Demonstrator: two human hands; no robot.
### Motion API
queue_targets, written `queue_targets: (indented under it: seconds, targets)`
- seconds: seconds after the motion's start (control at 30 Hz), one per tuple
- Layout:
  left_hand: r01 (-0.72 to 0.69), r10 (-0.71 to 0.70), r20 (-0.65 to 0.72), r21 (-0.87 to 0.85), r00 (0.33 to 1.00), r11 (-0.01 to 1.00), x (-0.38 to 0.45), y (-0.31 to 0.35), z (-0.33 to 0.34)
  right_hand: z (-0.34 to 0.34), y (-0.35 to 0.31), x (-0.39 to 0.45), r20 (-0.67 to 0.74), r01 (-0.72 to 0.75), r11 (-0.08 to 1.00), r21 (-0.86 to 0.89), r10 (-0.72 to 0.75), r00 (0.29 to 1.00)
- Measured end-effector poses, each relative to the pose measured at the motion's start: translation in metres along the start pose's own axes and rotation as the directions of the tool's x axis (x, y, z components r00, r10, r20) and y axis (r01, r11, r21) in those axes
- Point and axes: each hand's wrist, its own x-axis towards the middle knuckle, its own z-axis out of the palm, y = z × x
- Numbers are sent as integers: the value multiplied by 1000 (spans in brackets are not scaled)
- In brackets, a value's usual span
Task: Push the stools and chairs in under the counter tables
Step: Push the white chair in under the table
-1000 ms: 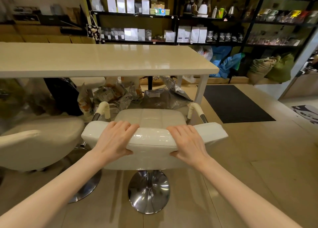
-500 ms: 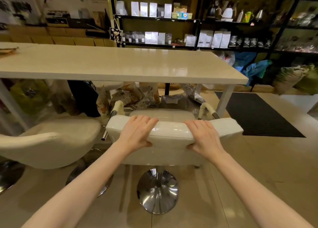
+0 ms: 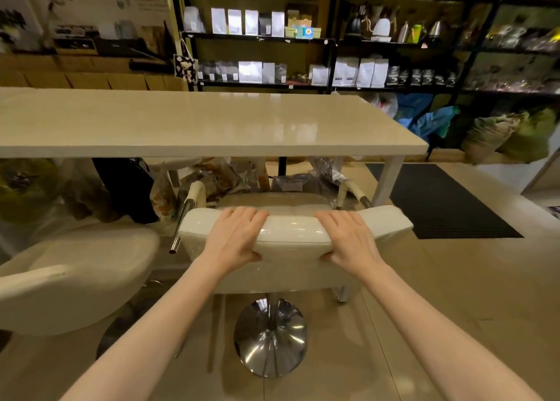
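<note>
Both hands [image 3: 233, 238] [image 3: 351, 240] grip the unlabelled white chair [image 3: 292, 234] backrest.

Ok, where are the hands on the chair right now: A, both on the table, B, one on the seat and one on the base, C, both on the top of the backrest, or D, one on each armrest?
C: the left hand and right hand both grip the top edge of the chair's backrest, fingers over the top and thumbs behind.

the chair's backrest [image 3: 291, 234] is showing glossy cream leather-like padding, its round base [image 3: 270, 337] gleaming as polished chrome; the worktop [image 3: 197, 122] is looking smooth and shiny, the floor mat [image 3: 445, 207] matt and ribbed.
</note>
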Motion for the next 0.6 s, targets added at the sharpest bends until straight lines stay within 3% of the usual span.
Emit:
queue_targets:
  seconds: [0.27, 0.6]
  targets:
    - [-24, 24, -20, 5, 1000, 1000, -3, -7, 1, 5, 0, 3, 1, 11, 1000, -18, -11, 1000]
    - [-4, 4, 49, -3, 999, 1000, -9, -23, -2, 3, -21, 9, 45, -10, 999, -47, 12, 999]
